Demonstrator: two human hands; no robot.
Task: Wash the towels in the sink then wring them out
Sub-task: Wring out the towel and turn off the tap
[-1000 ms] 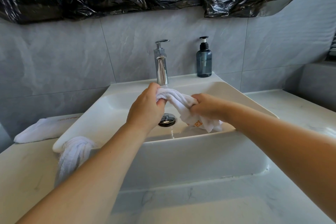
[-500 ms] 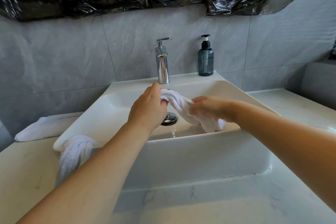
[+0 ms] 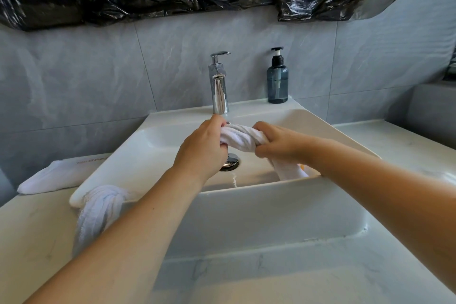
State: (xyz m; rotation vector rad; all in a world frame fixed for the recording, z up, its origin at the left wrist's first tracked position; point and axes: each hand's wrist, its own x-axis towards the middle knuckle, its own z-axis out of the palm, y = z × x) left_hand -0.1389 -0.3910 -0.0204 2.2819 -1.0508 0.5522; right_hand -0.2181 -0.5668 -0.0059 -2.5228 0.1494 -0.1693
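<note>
Wringing step, over the white sink [image 3: 283, 207]. Left hand [image 3: 201, 149] and right hand [image 3: 277, 144] each grip one end of a white hand towel [image 3: 243, 138], fingers curled tight round it; the span between them is twisted into a rope, held above the drain plug [image 3: 229, 164]. The loose tail hangs below the right hand into the basin. A thin stream of water falls toward the basin just in front of the drain.

Second towel [image 3: 98, 207], already twisted, draped over the sink's front-left corner. A folded towel [image 3: 54, 176] lies on the counter left of the sink. Chrome faucet [image 3: 219, 86] and soap bottle [image 3: 277, 81] at the sink's back ledge.

Risks, as judged: wet cloth may slip through a hand if the twist tightens; the draped towel could slide off the rim and drip onto the counter.
</note>
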